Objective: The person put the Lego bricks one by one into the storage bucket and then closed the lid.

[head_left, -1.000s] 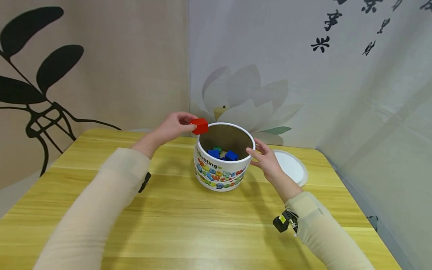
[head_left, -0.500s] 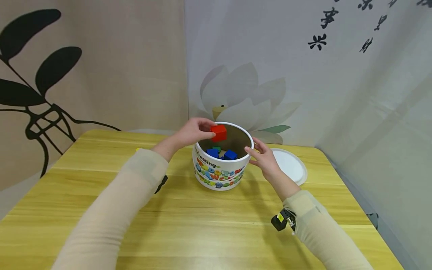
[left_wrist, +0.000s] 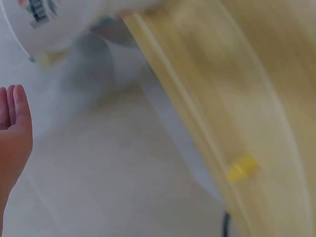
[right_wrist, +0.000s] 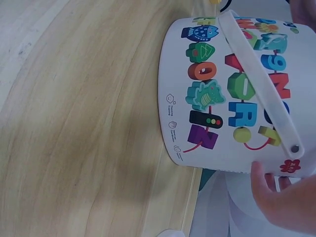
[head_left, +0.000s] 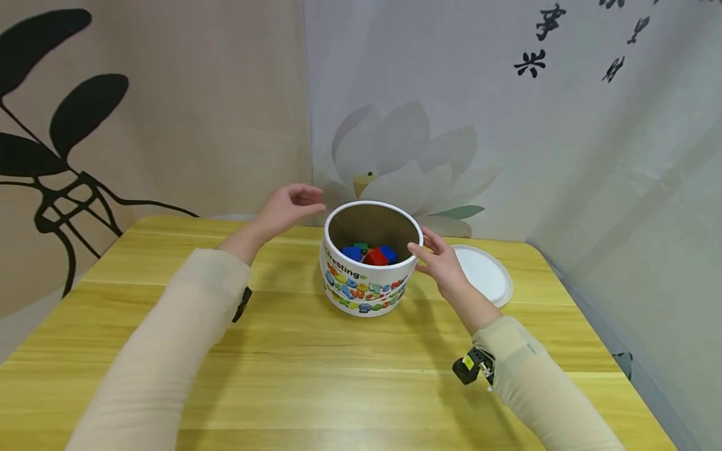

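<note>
A white bucket [head_left: 366,294] printed with colourful letters and pictures stands upright on the table. Inside lie a red block [head_left: 375,257], blue blocks [head_left: 352,253] and a green block [head_left: 360,246]. My left hand [head_left: 290,208] is in the air just left of the bucket rim, with nothing in it. In the left wrist view only part of that left hand [left_wrist: 14,128] shows, at the left edge. My right hand [head_left: 442,266] holds the bucket's right side at the rim, thumb and fingers spread on it. The right wrist view shows fingers [right_wrist: 260,182] against its wall.
A white round lid [head_left: 484,275] lies on the wooden table [head_left: 338,376] right of the bucket. The left wrist view shows a blurred yellow piece [left_wrist: 243,168] near the table's edge. A printed curtain [head_left: 225,113] hangs behind the table.
My left hand carried the red block rightward over the bucket and let it go; the block now lies inside. The hand has drawn back left. The right hand has stayed on the bucket.
</note>
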Demonstrator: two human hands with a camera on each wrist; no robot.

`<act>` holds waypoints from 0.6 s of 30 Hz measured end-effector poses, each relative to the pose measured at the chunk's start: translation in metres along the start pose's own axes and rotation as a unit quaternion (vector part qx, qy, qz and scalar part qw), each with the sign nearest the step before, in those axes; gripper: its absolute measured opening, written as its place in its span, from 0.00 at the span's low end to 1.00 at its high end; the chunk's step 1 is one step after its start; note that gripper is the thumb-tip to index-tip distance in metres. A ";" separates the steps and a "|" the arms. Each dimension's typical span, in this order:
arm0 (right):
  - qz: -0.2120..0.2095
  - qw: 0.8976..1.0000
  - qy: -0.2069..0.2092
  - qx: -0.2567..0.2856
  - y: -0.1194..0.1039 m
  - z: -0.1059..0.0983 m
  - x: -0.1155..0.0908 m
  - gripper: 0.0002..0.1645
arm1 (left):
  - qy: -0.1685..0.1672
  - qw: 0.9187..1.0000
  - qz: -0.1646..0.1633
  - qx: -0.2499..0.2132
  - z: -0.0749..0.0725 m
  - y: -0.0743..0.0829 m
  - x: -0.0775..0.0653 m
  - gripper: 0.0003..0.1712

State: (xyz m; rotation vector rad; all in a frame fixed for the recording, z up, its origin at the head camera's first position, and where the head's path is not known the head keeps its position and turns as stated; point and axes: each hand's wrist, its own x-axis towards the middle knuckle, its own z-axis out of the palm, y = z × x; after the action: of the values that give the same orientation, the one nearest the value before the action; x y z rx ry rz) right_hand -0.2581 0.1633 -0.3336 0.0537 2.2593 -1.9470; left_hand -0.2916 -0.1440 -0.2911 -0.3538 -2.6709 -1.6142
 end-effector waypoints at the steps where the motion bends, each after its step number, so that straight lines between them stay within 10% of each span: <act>1: 0.001 1.000 0.001 0.000 0.000 0.000 0.000 0.37 | 0.009 1.000 -0.007 0.006 -0.006 -0.007 -0.002 0.26; 18: 0.009 1.000 0.008 0.001 0.001 0.000 0.002 0.37 | 0.047 0.974 -0.202 0.092 -0.066 -0.117 -0.058 0.41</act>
State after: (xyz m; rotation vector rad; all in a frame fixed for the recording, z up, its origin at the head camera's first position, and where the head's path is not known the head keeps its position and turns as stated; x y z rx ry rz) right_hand -0.2601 0.1637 -0.3352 0.0912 2.2584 -1.9467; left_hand -0.2650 -0.2647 -0.3687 0.2811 -2.9219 -1.3910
